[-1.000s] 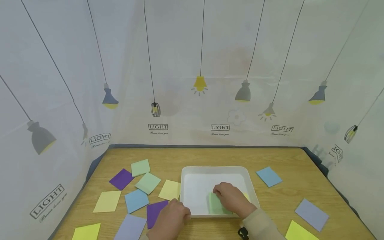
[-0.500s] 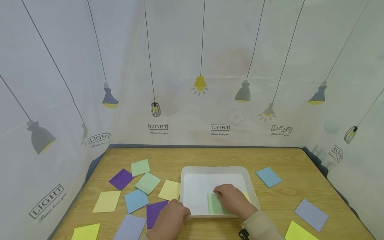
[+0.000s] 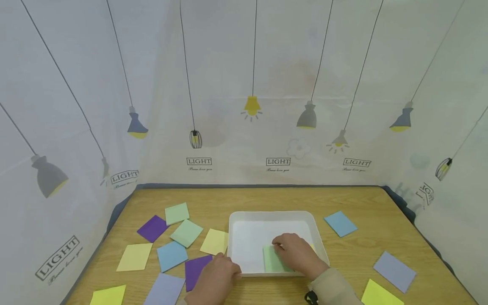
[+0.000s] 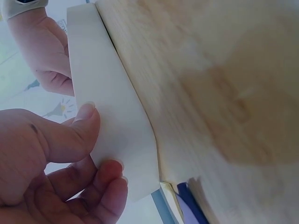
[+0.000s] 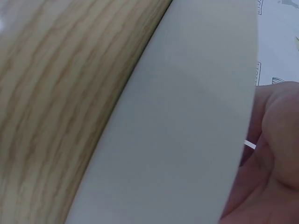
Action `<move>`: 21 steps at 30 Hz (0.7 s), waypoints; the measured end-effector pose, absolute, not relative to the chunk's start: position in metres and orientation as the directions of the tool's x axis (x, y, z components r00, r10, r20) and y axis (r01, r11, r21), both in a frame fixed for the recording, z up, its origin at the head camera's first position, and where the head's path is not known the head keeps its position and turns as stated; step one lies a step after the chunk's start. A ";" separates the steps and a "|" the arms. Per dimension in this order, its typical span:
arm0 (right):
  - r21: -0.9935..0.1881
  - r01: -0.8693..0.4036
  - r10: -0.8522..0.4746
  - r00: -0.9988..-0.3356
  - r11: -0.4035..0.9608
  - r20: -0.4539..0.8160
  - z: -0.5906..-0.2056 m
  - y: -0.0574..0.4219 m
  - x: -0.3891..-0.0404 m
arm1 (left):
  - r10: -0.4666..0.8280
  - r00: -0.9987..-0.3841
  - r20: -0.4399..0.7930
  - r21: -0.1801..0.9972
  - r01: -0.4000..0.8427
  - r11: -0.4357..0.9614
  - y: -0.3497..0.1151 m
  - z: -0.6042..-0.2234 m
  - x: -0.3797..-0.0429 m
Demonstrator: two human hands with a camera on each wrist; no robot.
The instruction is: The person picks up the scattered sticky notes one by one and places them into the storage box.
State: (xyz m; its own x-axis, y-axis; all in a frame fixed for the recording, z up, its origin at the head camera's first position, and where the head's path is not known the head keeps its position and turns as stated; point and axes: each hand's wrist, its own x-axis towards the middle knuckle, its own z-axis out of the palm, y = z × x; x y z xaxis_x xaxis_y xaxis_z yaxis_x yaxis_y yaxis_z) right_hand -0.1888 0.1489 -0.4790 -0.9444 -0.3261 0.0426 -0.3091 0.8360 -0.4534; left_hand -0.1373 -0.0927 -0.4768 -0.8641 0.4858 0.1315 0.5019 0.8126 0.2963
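A white rectangular tray (image 3: 259,274) sits at the middle of the table. My left hand (image 3: 217,277) holds its near-left corner; in the left wrist view the thumb (image 4: 77,135) lies over the rim and the other fingers curl against the outer wall. Inside the tray, my right hand (image 3: 299,256) has its fingertips curled at the far edge of a light green sticky note (image 3: 271,260), which lies near the front wall. The palm covers part of that note. A sliver of yellow paper (image 3: 312,246) shows just beyond the right hand. In the right wrist view the tray wall hides the fingertips.
Left of the tray lie several square notes: green (image 3: 187,233), purple (image 3: 152,228), blue (image 3: 172,256), pale yellow (image 3: 134,257) and lilac (image 3: 164,290). On the right are blue (image 3: 340,223), lilac (image 3: 394,271) and bright yellow (image 3: 381,293) ones. A lamp-printed curtain (image 3: 228,84) surrounds the table.
The head view has shifted slightly, so everything appears a little further left. My right hand has drawn back very slightly within the tray; the left hand keeps its place on the corner.
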 end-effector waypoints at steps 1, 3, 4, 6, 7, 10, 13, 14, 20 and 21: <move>-0.457 -0.304 -0.321 -0.946 0.836 0.042 -0.478 0.149 -0.188 | 0.487 -0.863 0.136 0.294 0.504 0.812 -0.093 -0.477 -0.137; -0.458 -0.299 -0.315 -0.948 0.837 0.043 -0.476 0.149 -0.188 | 0.490 -0.859 0.146 0.291 0.511 0.809 -0.093 -0.477 -0.137; -0.459 -0.296 -0.312 -0.949 0.838 0.043 -0.475 0.149 -0.188 | 0.491 -0.859 0.148 0.289 0.512 0.809 -0.093 -0.477 -0.137; -0.461 -0.293 -0.309 -0.950 0.837 0.042 -0.473 0.150 -0.187 | 0.489 -0.860 0.149 0.291 0.510 0.809 -0.093 -0.477 -0.137; -0.463 -0.294 -0.310 -0.950 0.836 0.042 -0.473 0.150 -0.187 | 0.487 -0.861 0.148 0.294 0.508 0.810 -0.093 -0.477 -0.137; -0.472 -0.289 -0.309 -0.950 0.833 0.038 -0.471 0.152 -0.186 | 0.481 -0.865 0.139 0.299 0.500 0.813 -0.093 -0.477 -0.137; -0.481 -0.286 -0.307 -0.951 0.829 0.036 -0.471 0.154 -0.185 | 0.480 -0.866 0.137 0.297 0.499 0.815 -0.093 -0.477 -0.136; -0.482 -0.282 -0.303 -0.952 0.830 0.035 -0.471 0.155 -0.185 | 0.482 -0.865 0.140 0.294 0.501 0.814 -0.093 -0.477 -0.136; -0.481 -0.255 -0.266 -0.963 0.839 0.047 -0.471 0.161 -0.183 | 0.481 -0.866 0.137 0.293 0.499 0.815 -0.092 -0.475 -0.136; -0.480 -0.249 -0.258 -0.965 0.841 0.049 -0.471 0.162 -0.183 | 0.478 -0.868 0.131 0.297 0.494 0.817 -0.092 -0.475 -0.136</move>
